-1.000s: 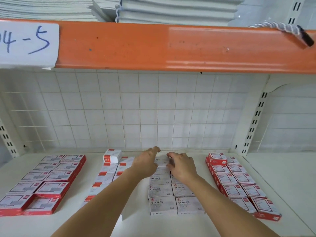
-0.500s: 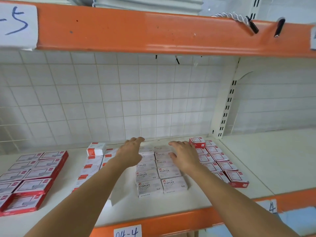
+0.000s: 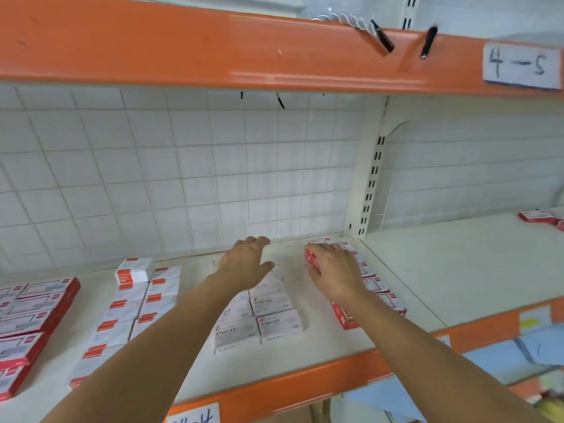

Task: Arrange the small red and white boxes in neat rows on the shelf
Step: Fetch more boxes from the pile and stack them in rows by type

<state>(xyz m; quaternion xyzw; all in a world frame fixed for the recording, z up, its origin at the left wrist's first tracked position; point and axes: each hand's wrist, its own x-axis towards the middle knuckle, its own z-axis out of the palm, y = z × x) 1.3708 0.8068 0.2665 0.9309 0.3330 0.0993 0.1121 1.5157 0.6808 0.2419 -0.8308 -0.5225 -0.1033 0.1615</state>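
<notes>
Head view, only one on offer: right hand (image 3: 334, 270) slid off the white staple boxes (image 3: 259, 312) over the last half second and now lying across the far end of the red row (image 3: 370, 285) by the shelf's right upright, fingers draped over the rearmost red box (image 3: 314, 254) and touching it. Curled enough to count as a grip? Can't tell, too blurry. Left hand (image 3: 248, 264) barely moved, hovering loose and spread over the back of the white double row, holding nothing, fingertips near the rear edge of the shelf (image 3: 335, 340). Also swung right with the head, so more of the neighbouring bay showing, with a couple of stray red boxes (image 3: 538, 215) sitting well apart near its back. Meaning for the job: white rows in the middle look squared up and done with, attention shifting to the red row on the right. Probably about to nudge or lift that back box, which looks slightly proud of its neighbours. Further left, red-banded white boxes (image 3: 134, 300) with one box stacked on top (image 3: 134, 270), and bigger red-edged boxes (image 3: 33, 312) toward the left edge, neither touched right now.
</notes>
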